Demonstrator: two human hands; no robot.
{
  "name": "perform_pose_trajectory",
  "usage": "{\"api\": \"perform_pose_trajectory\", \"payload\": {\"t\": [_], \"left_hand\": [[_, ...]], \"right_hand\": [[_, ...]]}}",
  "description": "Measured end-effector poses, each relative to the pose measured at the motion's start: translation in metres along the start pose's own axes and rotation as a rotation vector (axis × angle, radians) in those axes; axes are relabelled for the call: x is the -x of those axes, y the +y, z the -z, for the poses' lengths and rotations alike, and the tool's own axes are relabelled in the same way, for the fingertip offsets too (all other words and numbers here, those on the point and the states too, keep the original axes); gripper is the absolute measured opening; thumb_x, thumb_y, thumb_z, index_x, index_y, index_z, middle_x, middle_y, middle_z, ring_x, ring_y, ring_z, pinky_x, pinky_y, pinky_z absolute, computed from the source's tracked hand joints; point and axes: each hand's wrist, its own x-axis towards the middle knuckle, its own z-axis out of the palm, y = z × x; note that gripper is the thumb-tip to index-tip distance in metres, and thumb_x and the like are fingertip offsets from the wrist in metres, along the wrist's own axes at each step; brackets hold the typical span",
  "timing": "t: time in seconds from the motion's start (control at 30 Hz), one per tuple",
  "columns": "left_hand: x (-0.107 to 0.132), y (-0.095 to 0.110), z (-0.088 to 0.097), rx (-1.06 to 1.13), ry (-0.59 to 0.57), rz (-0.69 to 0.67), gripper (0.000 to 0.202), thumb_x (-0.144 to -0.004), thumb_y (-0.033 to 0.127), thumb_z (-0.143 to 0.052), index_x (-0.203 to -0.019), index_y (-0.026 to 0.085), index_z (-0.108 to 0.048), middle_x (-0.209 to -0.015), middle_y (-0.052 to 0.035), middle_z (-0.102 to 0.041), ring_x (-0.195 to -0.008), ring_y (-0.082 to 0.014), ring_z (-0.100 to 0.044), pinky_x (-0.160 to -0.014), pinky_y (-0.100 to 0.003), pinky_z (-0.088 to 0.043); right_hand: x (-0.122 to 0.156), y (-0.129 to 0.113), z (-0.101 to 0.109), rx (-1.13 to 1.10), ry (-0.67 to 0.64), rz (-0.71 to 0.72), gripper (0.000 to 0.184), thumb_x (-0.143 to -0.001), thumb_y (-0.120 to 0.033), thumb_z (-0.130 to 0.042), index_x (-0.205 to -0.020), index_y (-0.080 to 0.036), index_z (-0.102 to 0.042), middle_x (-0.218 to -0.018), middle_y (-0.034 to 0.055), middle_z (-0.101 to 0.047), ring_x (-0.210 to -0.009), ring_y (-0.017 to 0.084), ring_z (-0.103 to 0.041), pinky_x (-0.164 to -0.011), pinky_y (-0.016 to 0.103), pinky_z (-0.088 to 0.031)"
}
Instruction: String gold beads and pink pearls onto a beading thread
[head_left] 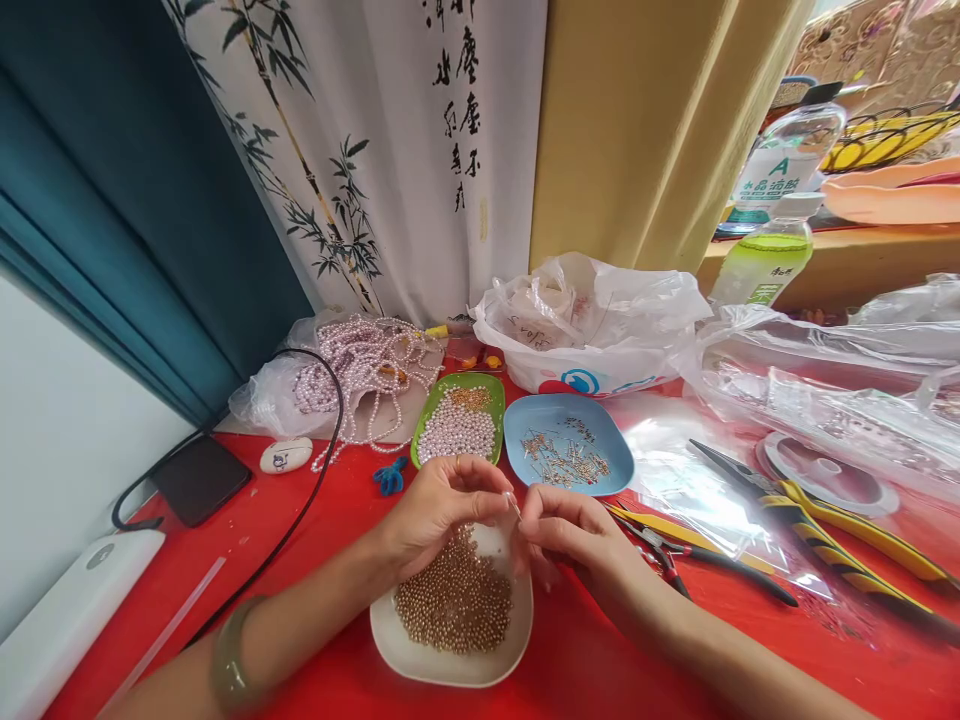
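Observation:
My left hand (439, 505) and my right hand (574, 530) meet fingertip to fingertip just above a white dish (420, 655) heaped with small gold beads (457, 600). Both hands are pinched shut around a thin pin (513, 503) that shows between the fingertips. Behind them sit a green tray (430, 412) of pale pink pearls and a blue tray (525, 415) holding several small metal pins. A green bangle (229, 655) is on my left wrist.
Red table (300, 560). Pliers (705, 555) and yellow-handled cutters (825, 525) lie right of my hands. Pearl strands (360, 365), plastic bags (592, 320), bottles (769, 255), a black device (201, 478) with cable, a white case (67, 610) and a blue trinket (390, 475) surround them.

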Motion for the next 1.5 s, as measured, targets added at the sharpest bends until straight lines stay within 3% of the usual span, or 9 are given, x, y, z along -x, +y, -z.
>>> {"api": "perform_pose_trajectory", "payload": {"t": [0.6,0.77,1.07,1.2,1.5], "left_hand": [[0.001,-0.001,0.0,-0.243,-0.04,-0.227,0.01,-0.06,0.014,-0.071,-0.064,0.015,-0.062,-0.065,0.0011,-0.061,-0.063,-0.0093,-0.055,-0.061,-0.021,-0.042],[0.002,-0.001,0.001,-0.32,-0.032,-0.255,0.007,-0.063,0.015,-0.069,-0.068,0.016,-0.064,-0.069,-0.0001,-0.063,-0.066,-0.011,-0.057,-0.063,-0.023,-0.044],[0.003,0.001,0.0,-0.285,-0.029,-0.264,0.004,-0.065,0.014,-0.067,-0.067,0.017,-0.066,-0.069,0.0006,-0.063,-0.067,-0.0094,-0.056,-0.063,-0.02,-0.043],[0.004,0.0,0.0,-0.259,-0.004,-0.21,0.013,-0.064,0.015,-0.068,-0.076,0.017,-0.066,-0.068,0.0012,-0.063,-0.065,-0.0093,-0.056,-0.063,-0.021,-0.044],[0.004,0.004,0.0,-0.232,-0.006,-0.14,0.01,-0.064,0.021,-0.068,-0.072,0.015,-0.063,-0.068,-0.0007,-0.062,-0.065,-0.0111,-0.055,-0.063,-0.024,-0.042]], "right_hand": [[0.0,0.002,0.0,0.011,0.014,0.004,0.01,-0.068,-0.02,-0.052,-0.059,-0.016,-0.048,-0.055,0.0,-0.059,-0.044,0.007,-0.04,-0.046,0.022,-0.028],[0.001,0.001,0.001,0.052,0.023,-0.001,0.014,-0.071,-0.024,-0.056,-0.061,-0.017,-0.049,-0.051,-0.0036,-0.053,-0.046,0.007,-0.043,-0.048,0.021,-0.031],[0.002,0.003,0.0,0.152,0.046,0.073,0.021,-0.076,-0.032,-0.056,-0.063,-0.017,-0.049,-0.052,-0.005,-0.048,-0.049,0.007,-0.041,-0.048,0.021,-0.031],[0.002,0.004,0.0,0.158,0.04,0.095,0.023,-0.077,-0.036,-0.057,-0.067,-0.017,-0.05,-0.055,-0.0044,-0.048,-0.05,0.007,-0.043,-0.048,0.02,-0.032],[-0.003,0.007,0.002,0.117,0.038,0.054,0.028,-0.072,-0.042,-0.061,-0.064,-0.016,-0.052,-0.052,-0.0049,-0.049,-0.044,0.006,-0.042,-0.044,0.02,-0.032]]}}
